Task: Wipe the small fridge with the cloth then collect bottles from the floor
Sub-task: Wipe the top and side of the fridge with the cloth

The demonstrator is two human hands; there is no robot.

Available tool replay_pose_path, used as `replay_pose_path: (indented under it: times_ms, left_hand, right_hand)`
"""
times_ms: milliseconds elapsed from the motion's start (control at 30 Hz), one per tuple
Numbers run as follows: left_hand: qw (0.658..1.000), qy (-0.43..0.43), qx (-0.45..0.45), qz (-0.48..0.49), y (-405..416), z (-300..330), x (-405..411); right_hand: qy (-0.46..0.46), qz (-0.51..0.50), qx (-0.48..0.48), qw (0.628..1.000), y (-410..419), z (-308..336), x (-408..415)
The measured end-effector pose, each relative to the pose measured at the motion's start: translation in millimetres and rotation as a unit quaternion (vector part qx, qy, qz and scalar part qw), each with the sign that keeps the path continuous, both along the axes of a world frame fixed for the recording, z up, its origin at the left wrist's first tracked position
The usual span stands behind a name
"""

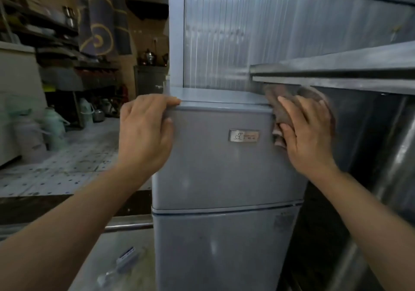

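A small grey two-door fridge (215,173) stands in front of me with a metal badge on its upper door. My left hand (146,131) grips the top left corner of the upper door, fingers over the top edge. My right hand (307,137) presses a brown cloth (280,108) against the fridge's upper right edge and side. A clear plastic bottle (119,268) lies on the floor at the lower left, blurred.
A metal shelf (336,70) juts out just above the cloth on the right. A ribbed translucent panel (258,32) rises behind the fridge. Thermos jugs (54,128) stand on a patterned floor at the left, before cluttered shelves.
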State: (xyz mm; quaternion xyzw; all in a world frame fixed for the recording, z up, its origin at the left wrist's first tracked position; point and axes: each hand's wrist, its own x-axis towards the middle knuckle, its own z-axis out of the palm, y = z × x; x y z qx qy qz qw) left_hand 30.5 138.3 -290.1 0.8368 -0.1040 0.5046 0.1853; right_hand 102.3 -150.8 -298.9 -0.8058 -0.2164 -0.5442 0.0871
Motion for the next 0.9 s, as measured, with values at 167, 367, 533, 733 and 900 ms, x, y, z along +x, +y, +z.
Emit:
replay_pose_path:
  times_ms: [167, 367, 533, 733, 900]
  left_hand:
    - [0.995, -0.009, 0.082, 0.061, 6.3, -13.4, -9.1]
    - [0.991, 0.000, 0.092, 0.093, 8.8, -42.7, -13.9]
    - [0.992, 0.000, 0.083, 0.100, 9.5, -37.8, -5.8]
    - [0.994, -0.002, 0.075, 0.083, 4.3, -50.8, -3.4]
    - [0.992, 0.004, 0.088, 0.087, 7.7, -64.5, -9.2]
  right_hand:
    - [0.030, -0.014, 0.050, 0.998, -2.7, -47.1, -3.2]
    - [0.090, -0.056, 0.084, 0.991, -13.6, -63.7, 2.5]
    - [0.039, -0.035, 0.146, 0.988, -4.0, -27.8, 16.8]
    - [0.082, -0.118, 0.100, 0.985, 10.0, -135.6, -2.2]
    - [0.049, -0.113, -0.004, 0.992, -3.5, -127.0, 1.7]
